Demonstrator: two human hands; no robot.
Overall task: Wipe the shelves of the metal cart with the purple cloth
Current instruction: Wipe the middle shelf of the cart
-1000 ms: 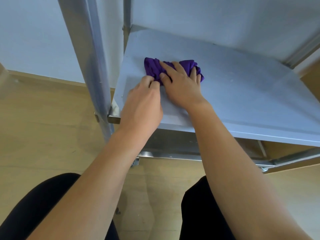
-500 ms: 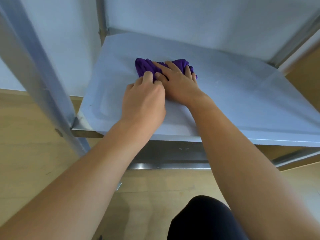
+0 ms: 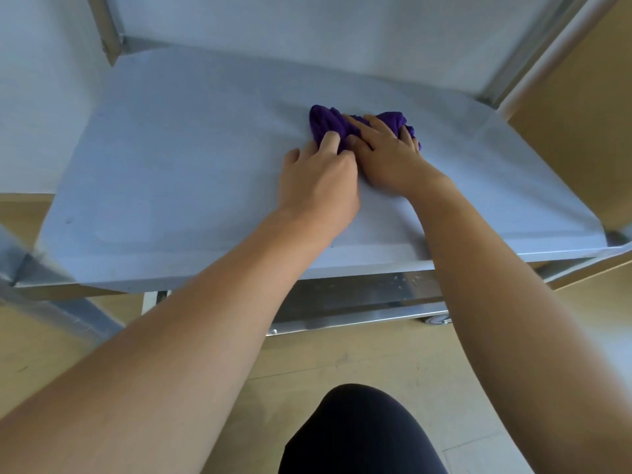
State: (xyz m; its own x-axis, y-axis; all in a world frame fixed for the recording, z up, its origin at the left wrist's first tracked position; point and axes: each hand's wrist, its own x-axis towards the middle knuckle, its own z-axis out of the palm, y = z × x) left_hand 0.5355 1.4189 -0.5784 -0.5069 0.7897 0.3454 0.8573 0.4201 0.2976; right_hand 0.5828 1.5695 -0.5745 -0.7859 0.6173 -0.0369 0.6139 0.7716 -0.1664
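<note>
1. Purple cloth [image 3: 330,126]: bunched into a wad, lying on the cart's middle shelf [image 3: 178,172], directly under and just beyond both hands.
2. Right hand [image 3: 388,155]: flat, palm down on the cloth, fingers spread and extended across the top of it; pressing rather than gripping. Cloth bulges out past the fingertips on the far side and at the far-right edge by the little finger.
3. Left hand [image 3: 319,186]: loosely curled, knuckles up, fingertips touching the near-left edge of the cloth. Whether actually pinching fabric or only resting against it: cannot tell from this angle.
4. Hands touching each other side by side, left thumb side against right thumb side, cloth mostly ahead of the contact line.
5. Largest visible lump of cloth sits beyond the left fingertips, left of the right index finger.
6. Shelf surface bare to the left of the left hand and to the right of the right hand; both forearms cross the near shelf edge.
7. Cart upright [image 3: 106,29] at the far corner, well beyond and left of the left hand; second upright [image 3: 533,46] beyond and right of the right hand.
8. Lower shelf [image 3: 359,302] visible beneath the forearms; wood floor [image 3: 359,364] and dark-clothed knee [image 3: 359,432] nearer than both wrists.
</note>
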